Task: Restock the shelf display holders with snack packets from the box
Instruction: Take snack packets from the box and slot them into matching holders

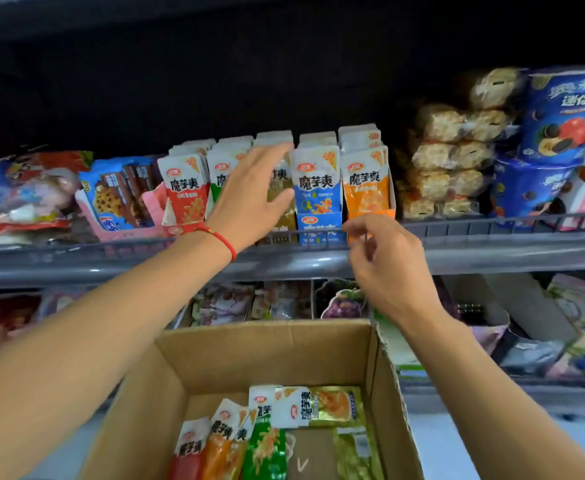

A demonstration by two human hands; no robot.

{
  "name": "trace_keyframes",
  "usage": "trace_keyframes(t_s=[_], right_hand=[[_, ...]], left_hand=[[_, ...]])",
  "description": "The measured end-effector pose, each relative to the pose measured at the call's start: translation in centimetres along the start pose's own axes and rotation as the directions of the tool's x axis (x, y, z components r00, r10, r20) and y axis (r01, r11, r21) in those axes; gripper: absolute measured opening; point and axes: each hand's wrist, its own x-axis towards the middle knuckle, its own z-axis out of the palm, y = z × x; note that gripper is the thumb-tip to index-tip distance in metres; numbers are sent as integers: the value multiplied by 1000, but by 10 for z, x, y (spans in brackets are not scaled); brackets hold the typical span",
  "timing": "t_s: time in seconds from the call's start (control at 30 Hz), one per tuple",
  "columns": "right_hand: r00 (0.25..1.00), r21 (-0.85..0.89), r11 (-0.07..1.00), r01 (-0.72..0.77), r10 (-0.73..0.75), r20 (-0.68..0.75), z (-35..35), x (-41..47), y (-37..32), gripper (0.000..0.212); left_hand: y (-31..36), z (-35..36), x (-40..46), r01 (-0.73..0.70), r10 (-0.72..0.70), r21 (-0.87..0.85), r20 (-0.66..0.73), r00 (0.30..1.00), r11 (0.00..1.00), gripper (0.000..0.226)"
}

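- Because the holders (318, 230) stood in a row on the far shelf (491, 258), we reached both hands up to them over the box (266, 348).
- Our left hand (253, 199) lay spread, fingers straight, against the packets (317, 181) of the middle holder, likely to press them back and upright.
- Our right hand (377, 251) hung near the orange holder, fingers loosely curled; we held nothing in it.
- The packets were slim and glossy, white-topped, with red, green, blue or orange bodies.
- More lay flat in the near box, low and centre.
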Motion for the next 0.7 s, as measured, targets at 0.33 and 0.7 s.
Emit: trace_keyframes(t_s=[0.33,0.7], right_hand=[[428,-221,946,238,102,898,45,-90,-7,29],[239,-479,707,520,419,876,165,-161,10,63]], left_hand=[[-58,22,-215,79,-77,37,796,600,996,44],[-95,19,-210,190,-197,121,866,459,974,51]])
